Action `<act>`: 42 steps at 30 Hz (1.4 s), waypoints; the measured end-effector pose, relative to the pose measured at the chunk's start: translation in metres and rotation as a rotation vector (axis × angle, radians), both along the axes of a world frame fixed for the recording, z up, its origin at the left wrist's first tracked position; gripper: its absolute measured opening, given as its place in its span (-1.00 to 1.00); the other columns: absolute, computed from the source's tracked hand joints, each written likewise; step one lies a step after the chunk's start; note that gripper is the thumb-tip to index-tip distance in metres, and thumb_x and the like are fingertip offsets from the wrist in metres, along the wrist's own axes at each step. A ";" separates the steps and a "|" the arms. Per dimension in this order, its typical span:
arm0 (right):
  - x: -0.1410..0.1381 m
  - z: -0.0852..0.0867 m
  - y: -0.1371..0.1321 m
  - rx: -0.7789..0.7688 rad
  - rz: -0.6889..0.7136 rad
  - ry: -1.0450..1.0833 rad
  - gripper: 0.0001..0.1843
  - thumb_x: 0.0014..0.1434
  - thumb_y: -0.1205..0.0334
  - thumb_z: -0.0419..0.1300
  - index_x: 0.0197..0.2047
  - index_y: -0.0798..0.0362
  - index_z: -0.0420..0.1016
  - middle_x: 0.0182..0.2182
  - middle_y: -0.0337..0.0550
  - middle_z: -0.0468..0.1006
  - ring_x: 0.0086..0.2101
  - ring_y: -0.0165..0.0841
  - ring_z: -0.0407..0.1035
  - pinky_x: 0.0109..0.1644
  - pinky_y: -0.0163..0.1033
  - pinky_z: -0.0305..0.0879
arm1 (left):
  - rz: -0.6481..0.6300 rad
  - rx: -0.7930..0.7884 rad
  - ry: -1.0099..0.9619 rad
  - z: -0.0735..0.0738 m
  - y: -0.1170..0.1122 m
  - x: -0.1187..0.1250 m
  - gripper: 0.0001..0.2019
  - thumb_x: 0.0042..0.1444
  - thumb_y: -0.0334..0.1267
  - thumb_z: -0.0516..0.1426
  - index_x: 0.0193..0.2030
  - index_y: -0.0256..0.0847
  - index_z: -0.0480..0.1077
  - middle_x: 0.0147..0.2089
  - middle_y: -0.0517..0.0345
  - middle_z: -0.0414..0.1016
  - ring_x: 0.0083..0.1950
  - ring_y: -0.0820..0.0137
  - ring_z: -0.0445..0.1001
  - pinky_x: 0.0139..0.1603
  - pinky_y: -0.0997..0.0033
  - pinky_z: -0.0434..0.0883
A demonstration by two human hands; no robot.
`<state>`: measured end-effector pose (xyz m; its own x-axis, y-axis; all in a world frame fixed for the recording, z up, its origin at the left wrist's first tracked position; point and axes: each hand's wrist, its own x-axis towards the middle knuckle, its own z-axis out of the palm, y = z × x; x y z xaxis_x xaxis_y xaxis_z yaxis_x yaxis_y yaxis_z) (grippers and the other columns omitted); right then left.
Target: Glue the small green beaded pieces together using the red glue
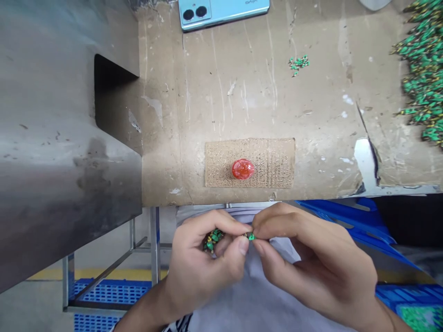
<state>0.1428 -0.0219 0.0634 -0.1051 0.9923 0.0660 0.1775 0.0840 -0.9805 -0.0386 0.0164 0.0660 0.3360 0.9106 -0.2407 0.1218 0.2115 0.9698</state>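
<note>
In front of my body, just below the table edge, my left hand (pixel 200 263) and my right hand (pixel 321 253) meet fingertip to fingertip. Between them is a tiny green piece (pixel 251 237) with a bit of gold colour; its exact kind is too small to make out. Thumb and index finger of each hand are pinched at it. A clump of similar green, gold and dark pieces (pixel 214 239) is tucked inside my curled left hand. Above the hands, a glossy red dome-shaped lump (pixel 242 169) sits on a brown, dotted cardboard strip (pixel 277 161).
A large heap of green, gold and dark pieces (pixel 425 78) covers the table's right side. A few loose green bits (pixel 299 63) lie nearby. A light blue phone (pixel 228 13) rests at the back. Metal sheeting (pixel 69 152) borders the left; a blue chair (pixel 346 221) stands lower right.
</note>
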 end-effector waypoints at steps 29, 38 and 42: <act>0.004 -0.005 0.000 0.012 0.021 0.023 -0.80 0.35 0.48 0.24 -0.09 -0.04 0.49 -0.33 -0.23 0.56 -0.34 -0.35 0.52 -0.28 -0.24 0.50 | -0.029 0.127 0.181 0.008 0.004 0.004 -0.86 0.06 -0.46 0.28 -0.33 -0.11 0.62 -0.50 0.25 0.63 -0.57 0.43 0.50 -0.53 0.49 0.43; 0.004 -0.001 -0.004 0.035 0.085 -0.073 -0.79 0.39 0.46 0.19 -0.05 -0.08 0.43 -0.27 -0.20 0.55 -0.29 -0.32 0.54 -0.25 -0.22 0.52 | -0.044 0.082 0.187 0.010 0.011 0.004 -0.87 -0.01 -0.47 0.27 -0.41 -0.15 0.59 -0.58 0.27 0.61 -0.65 0.47 0.49 -0.64 0.62 0.41; 0.005 0.000 -0.004 0.027 0.112 -0.108 -0.84 0.41 0.44 0.20 -0.08 -0.05 0.42 -0.26 -0.20 0.54 -0.29 -0.35 0.51 -0.25 -0.24 0.48 | -0.031 -0.055 0.083 0.008 0.013 0.006 -0.87 -0.02 -0.50 0.26 -0.44 -0.19 0.56 -0.55 0.20 0.67 -0.59 0.43 0.61 -0.57 0.64 0.51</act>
